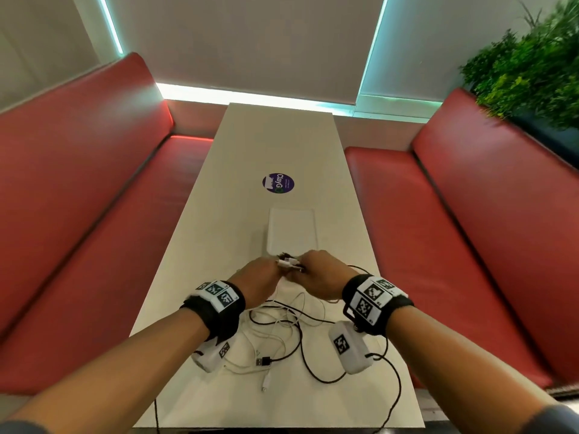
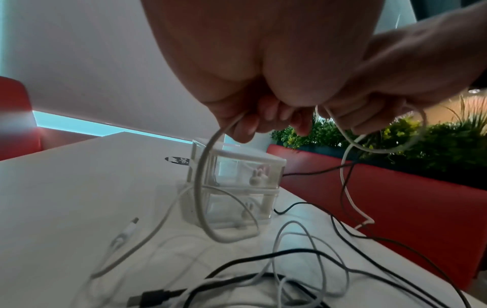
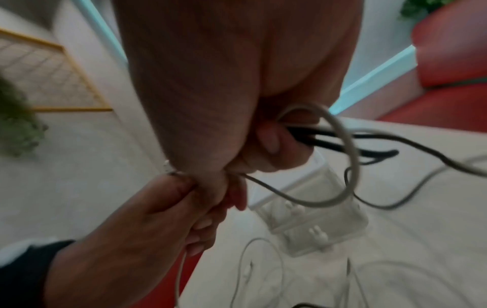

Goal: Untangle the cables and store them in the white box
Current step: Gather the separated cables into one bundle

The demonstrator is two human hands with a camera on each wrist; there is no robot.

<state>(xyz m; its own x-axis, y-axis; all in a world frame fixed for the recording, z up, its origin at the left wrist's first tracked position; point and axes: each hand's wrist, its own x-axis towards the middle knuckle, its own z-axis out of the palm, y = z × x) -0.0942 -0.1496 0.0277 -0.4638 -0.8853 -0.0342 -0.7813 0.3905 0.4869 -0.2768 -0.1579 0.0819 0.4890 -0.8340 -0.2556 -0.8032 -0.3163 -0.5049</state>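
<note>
Black and white cables (image 1: 282,327) lie tangled on the white table (image 1: 219,214), some lifted by both hands. My left hand (image 1: 260,274) pinches a white cable (image 2: 202,187) that loops down in front of the white box (image 2: 237,187). My right hand (image 1: 319,270) grips a bundle of black cables (image 3: 342,139) and a white loop (image 3: 350,166). The hands meet over a white connector (image 1: 289,263) just in front of the white box (image 1: 291,230), a small two-drawer unit with bunny knobs (image 3: 311,225). A black USB plug (image 1: 262,361) rests near the table's front.
Red bench seats (image 1: 94,230) flank the table on both sides (image 1: 454,230). A round purple sticker (image 1: 278,183) lies beyond the box. Green plants (image 1: 532,73) stand behind the right bench. One black cable (image 1: 398,389) hangs over the table's near edge.
</note>
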